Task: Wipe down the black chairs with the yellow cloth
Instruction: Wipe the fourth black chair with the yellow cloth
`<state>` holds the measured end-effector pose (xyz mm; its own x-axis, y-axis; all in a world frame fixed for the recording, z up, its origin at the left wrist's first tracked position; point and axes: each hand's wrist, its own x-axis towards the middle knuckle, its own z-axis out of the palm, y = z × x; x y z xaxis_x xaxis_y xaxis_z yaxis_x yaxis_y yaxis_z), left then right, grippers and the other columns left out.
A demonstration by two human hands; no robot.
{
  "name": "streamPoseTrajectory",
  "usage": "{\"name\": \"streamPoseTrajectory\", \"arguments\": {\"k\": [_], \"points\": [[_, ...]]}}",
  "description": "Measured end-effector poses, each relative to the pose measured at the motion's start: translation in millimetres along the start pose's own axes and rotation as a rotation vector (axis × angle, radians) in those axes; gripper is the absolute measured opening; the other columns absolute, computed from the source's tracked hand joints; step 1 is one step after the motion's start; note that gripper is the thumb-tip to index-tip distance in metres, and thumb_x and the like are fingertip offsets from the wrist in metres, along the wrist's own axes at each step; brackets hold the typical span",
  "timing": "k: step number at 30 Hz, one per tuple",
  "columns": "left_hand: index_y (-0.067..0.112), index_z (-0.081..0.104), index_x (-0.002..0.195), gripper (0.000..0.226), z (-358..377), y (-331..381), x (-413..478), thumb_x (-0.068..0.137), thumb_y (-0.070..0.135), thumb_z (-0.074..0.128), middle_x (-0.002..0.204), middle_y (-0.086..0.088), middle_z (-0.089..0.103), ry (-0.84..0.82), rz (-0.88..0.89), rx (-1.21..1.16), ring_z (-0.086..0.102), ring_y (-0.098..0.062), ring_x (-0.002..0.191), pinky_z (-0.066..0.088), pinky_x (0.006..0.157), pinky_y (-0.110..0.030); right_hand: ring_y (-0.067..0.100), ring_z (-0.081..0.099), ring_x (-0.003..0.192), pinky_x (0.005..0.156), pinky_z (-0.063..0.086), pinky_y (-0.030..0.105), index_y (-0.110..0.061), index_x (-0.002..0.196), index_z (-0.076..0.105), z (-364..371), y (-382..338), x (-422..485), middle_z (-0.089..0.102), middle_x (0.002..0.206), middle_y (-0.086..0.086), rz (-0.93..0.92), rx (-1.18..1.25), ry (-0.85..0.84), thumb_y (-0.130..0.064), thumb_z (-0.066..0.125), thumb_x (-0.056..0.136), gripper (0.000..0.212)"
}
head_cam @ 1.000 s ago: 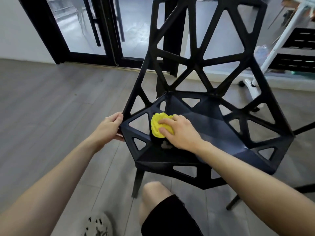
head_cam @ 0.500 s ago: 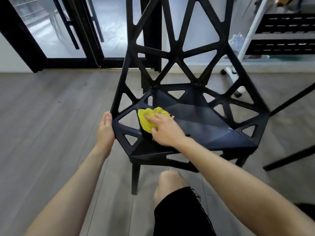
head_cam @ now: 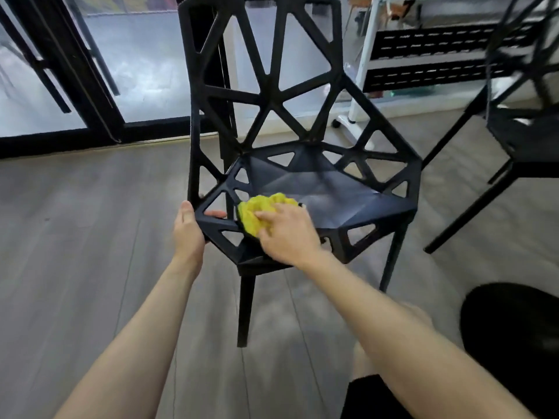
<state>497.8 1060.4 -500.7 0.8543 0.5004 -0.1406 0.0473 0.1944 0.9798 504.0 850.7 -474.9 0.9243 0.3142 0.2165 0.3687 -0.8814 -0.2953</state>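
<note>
Yellow cloth (head_cam: 257,213) edged fwd on seat, crumpled; R hand (head_cam: 287,234) fingers near-straight, pressing it. L hand (head_cam: 189,234) grips black chair (head_cam: 348,201) rim.

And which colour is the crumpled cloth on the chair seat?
The crumpled cloth is plain yellow; head view.

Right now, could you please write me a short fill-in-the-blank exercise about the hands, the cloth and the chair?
1. The right hand presses down a ____ cloth.
2. The cloth lies on the chair's ____.
3. The left hand grips the rim of this ____ chair.
Missing words: yellow; seat; black.
</note>
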Motion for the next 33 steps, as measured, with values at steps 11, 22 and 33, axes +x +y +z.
{"name": "streamPoseTrajectory", "arguments": {"k": [11,22,33], "points": [[0.023,0.052,0.145,0.051,-16,-3,11,0.114,0.055,0.028,0.108,-0.012,0.082,-0.196,-0.052,-0.033,0.081,-0.025,0.096,0.061,0.079,-0.042,0.036,0.048,0.139,0.123,0.029,0.050,-0.023,0.135,0.070,-32,138,-42,0.058,0.143,0.013,0.346,0.059,0.359,-0.026,0.065,0.096,0.039],[0.031,0.057,0.135,0.044,-11,0,5,0.115,0.055,0.026,0.105,-0.013,0.082,-0.202,-0.046,-0.048,0.080,-0.030,0.097,0.060,0.084,-0.043,0.026,0.037,0.150,0.125,0.020,0.057,-0.043,0.140,0.062,37,25,-88,0.049,0.153,-0.001,-0.103,-0.032,0.353,-0.052,0.056,0.103,0.038],[0.022,0.040,0.157,0.039,23,-17,-111,0.120,0.033,0.034,0.114,-0.011,0.082,-0.469,-0.010,0.014,0.080,-0.030,0.105,0.068,0.081,-0.047,0.042,0.051,0.121,0.108,0.044,0.045,-0.030,0.137,0.063,-68,119,-106,0.050,0.133,0.015,0.584,-0.099,0.145,-0.024,0.061,0.100,0.037]]}}
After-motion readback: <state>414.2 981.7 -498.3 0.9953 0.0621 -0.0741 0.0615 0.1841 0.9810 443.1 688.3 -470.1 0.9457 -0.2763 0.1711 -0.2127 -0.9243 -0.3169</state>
